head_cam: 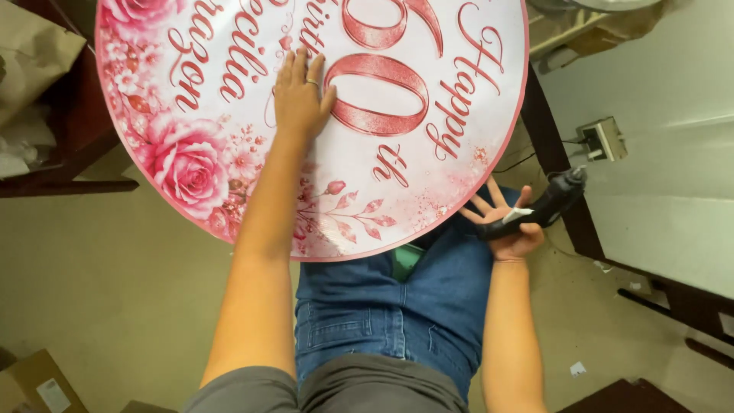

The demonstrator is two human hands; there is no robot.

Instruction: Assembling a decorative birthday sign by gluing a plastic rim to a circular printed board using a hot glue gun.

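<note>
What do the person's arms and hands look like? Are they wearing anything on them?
Both arms are bare from the short grey sleeves down. The left hand wears a thin ring on one finger. The right hand shows no ring or glove.

I have one view only, from the head camera, looking steeply down and close over the round pink sign (306,115); my lap sits just below the sign, the floor to either side.
</note>
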